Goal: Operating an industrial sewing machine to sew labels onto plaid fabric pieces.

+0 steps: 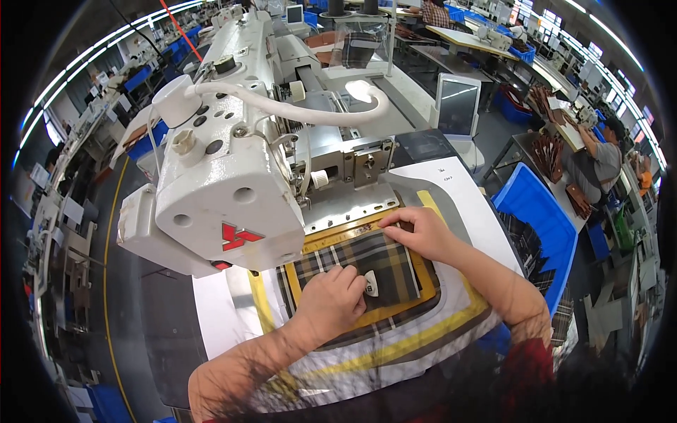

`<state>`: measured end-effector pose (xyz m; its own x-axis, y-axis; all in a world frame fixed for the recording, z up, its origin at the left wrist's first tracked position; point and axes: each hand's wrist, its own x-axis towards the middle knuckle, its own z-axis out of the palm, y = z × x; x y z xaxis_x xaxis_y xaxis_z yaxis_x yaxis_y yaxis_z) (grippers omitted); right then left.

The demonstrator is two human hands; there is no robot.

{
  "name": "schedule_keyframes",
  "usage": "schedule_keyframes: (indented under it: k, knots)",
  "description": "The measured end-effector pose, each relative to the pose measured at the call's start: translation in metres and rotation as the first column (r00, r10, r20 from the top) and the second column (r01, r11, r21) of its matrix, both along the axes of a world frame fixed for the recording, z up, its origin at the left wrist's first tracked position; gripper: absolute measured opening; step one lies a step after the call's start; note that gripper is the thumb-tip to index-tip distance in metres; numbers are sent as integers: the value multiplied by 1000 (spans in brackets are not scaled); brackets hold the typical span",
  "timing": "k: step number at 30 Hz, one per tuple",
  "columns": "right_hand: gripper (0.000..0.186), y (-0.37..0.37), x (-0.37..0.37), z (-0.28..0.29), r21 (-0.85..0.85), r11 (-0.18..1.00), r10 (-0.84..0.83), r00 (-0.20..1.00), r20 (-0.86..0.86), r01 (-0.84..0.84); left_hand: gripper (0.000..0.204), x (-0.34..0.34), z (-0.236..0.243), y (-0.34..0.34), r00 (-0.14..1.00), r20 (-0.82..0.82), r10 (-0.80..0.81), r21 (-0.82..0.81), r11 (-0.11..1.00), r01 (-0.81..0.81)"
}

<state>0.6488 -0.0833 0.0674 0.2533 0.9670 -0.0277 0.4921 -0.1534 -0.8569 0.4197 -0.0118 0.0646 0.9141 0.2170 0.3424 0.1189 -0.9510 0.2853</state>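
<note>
A dark plaid fabric piece (388, 264) with a small white label (371, 283) lies on a yellow sewing template (367, 315), below the metal clamp plate (352, 216) of a white sewing machine (218, 169). My left hand (331, 299) rests on the left part of the fabric, its fingers curled in and pressed down beside the label. At the fabric's upper right corner, my right hand (416, 231) has thumb and forefinger pinched together on its edge, close to the clamp plate. The fingertips of my left hand are partly hidden.
A blue bin (543, 225) with plaid pieces stands at the right. Behind the work is a small screen (457, 106). A white curved tube (296, 113) loops over the machine. Farther right, a co-worker (598, 158) sits by a bench with brown pieces.
</note>
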Motion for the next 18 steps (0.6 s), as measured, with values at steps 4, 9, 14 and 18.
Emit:
schedule_keyframes:
  k: [4,9,14,18]
  knots:
    - [22,2,5,-5,66,998,-23,985,169,12,18,0,0,0,996,94,7,-48,999,-3]
    - [22,4,3,-10,71,997,-52,911,410,25,28,3,2,10,999,6,34,-95,995,-33]
    - [22,8,1,-6,19,992,-127,955,267,127,48,3,-7,13,998,-61,11,-34,999,-13]
    - [16,-2,7,-10,144,976,-174,981,82,161,51,4,-8,13,992,-123,17,-44,999,-23]
